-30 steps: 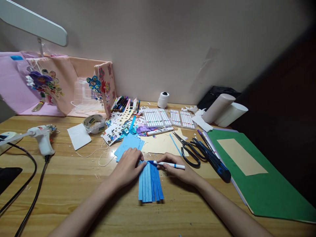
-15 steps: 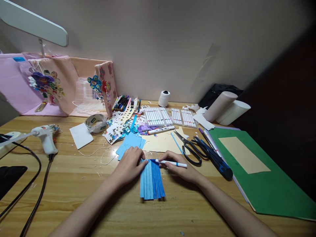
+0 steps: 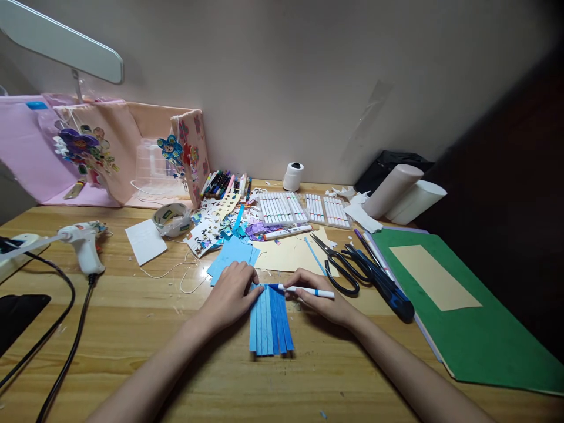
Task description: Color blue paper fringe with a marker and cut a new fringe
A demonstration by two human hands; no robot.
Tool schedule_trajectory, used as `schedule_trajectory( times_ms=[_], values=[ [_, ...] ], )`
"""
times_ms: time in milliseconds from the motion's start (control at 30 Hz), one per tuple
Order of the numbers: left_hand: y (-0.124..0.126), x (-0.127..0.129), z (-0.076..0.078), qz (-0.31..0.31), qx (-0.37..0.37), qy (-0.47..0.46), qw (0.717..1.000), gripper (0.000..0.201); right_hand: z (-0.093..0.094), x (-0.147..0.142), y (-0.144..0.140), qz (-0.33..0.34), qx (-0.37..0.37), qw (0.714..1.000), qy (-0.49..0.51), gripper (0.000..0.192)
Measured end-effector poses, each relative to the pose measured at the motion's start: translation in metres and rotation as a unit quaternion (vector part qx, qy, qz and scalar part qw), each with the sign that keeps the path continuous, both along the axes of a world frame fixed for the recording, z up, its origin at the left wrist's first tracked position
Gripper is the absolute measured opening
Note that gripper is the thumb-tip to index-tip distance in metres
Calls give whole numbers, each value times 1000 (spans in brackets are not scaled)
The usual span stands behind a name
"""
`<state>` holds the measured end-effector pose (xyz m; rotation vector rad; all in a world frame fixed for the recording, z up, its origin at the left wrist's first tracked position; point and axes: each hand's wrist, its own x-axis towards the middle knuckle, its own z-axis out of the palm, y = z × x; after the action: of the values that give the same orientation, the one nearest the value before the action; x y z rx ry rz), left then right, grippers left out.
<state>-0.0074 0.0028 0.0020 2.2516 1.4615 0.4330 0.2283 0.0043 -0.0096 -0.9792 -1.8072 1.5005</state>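
Head view: fringed blue paper (image 3: 265, 329) on wooden table (image 3: 211, 379), between hands. Left hand (image 3: 234, 294) has fingers bunched, thumb on paper's top edge; can't tell if pinching. Right hand (image 3: 314, 298) grips white marker (image 3: 325, 294), tip at top edge. Paper probably light, floppy, tears easily; hold along top, strips seem joined there.
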Motion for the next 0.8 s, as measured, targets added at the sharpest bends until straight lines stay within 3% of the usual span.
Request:
schedule_trajectory(
  times_ms=[267, 400, 567, 700, 800],
  values=[
    [0, 0, 0, 0, 5, -6, 1000, 15, -2, 0, 1, -4, -10, 1000, 12, 24],
    [1, 0, -1, -2, 7, -6, 1000, 15, -1, 1, 1, 26, -15, 1000, 4, 26],
    [0, -1, -1, -4, 6, -4, 1000, 15, -1, 0, 0, 3, -8, 1000, 15, 24],
    [0, -1, -1, -1, 6, -4, 1000, 14, -2, 0, 0, 30, -27, 999, 16, 25],
    [0, -1, 0, -1, 4, -7, 1000, 15, 0, -1, -1, 3, -21, 1000, 15, 26]
  ],
)
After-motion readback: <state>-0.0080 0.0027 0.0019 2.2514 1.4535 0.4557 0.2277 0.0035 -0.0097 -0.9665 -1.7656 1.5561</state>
